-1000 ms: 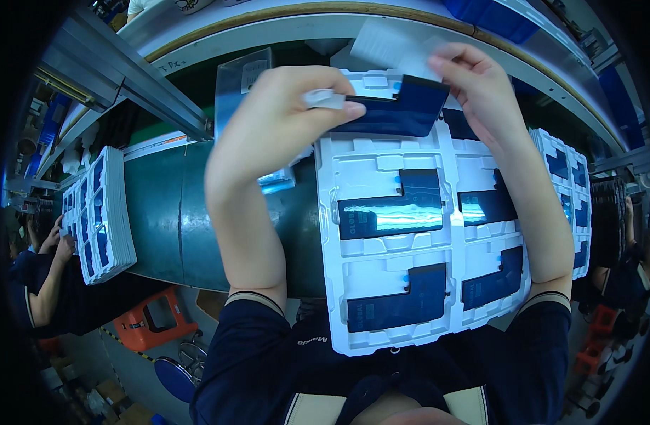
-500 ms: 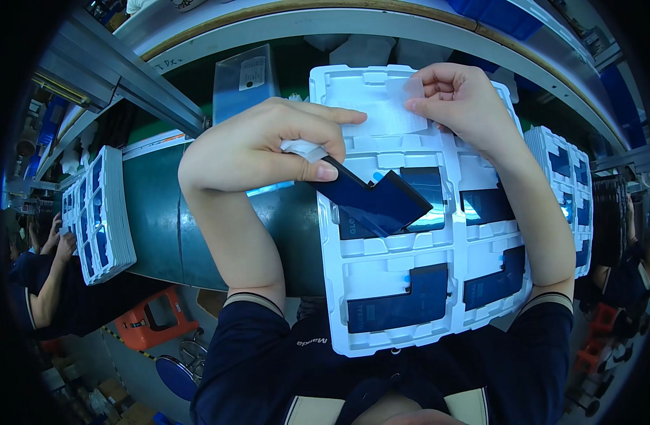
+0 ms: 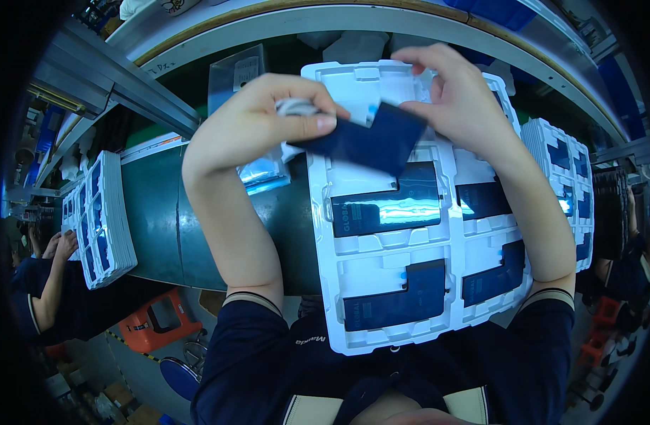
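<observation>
A white moulded tray (image 3: 328, 269) lies in front of me, with dark-blue L-shaped batteries such as this one (image 3: 396, 301) in its compartments. My left hand (image 3: 279, 117) grips another L-shaped battery (image 3: 367, 145) by its narrow end, above the tray's upper left compartment; motion blurs it. Something white and crumpled (image 3: 297, 107) is tucked in the curled fingers of that hand. At the battery's other end is my right hand (image 3: 459, 95), its thumb and forefinger spread apart. The thumb is close to the battery's corner; whether they touch I cannot tell.
Stacked trays of batteries stand to the left (image 3: 112, 227) and right (image 3: 580, 198) of me. A clear plastic bag (image 3: 265, 173) lies on the green bench (image 3: 155, 212). Behind runs a shelf edge (image 3: 282, 25). Other people work at both sides; an orange stool (image 3: 158, 329) stands below.
My left hand has raised the battery up and away from the filled compartment. My right hand has opened and shifted up; the translucent sheet it pinched no longer shows clearly.
</observation>
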`<action>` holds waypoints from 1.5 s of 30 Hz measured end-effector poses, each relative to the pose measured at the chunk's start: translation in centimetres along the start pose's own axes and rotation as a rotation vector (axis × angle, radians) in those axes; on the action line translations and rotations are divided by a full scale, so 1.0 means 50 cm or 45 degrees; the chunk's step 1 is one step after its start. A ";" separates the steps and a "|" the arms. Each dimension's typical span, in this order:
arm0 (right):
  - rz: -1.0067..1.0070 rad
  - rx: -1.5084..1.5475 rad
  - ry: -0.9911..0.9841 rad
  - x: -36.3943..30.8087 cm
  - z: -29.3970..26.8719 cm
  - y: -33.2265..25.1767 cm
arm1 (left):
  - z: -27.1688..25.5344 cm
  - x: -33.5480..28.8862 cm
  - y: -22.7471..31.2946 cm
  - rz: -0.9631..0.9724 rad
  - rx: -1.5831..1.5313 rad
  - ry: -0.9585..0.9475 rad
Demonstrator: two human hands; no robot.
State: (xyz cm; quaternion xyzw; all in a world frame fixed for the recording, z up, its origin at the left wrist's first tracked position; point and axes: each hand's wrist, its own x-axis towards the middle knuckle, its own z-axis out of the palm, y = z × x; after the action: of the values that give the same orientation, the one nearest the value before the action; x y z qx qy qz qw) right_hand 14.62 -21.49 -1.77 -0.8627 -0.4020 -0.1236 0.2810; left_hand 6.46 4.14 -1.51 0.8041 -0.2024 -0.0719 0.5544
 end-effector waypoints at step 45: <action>0.559 1.207 0.189 -0.068 -0.145 0.216 | 0.221 0.203 0.102 -0.166 1.094 0.112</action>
State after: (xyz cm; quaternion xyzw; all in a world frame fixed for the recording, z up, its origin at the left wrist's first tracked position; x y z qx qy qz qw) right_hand 20.75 -33.46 -1.55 -0.6937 -0.2028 0.0728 0.6872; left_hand 10.64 -11.05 0.16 0.9751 -0.1388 0.0183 0.1720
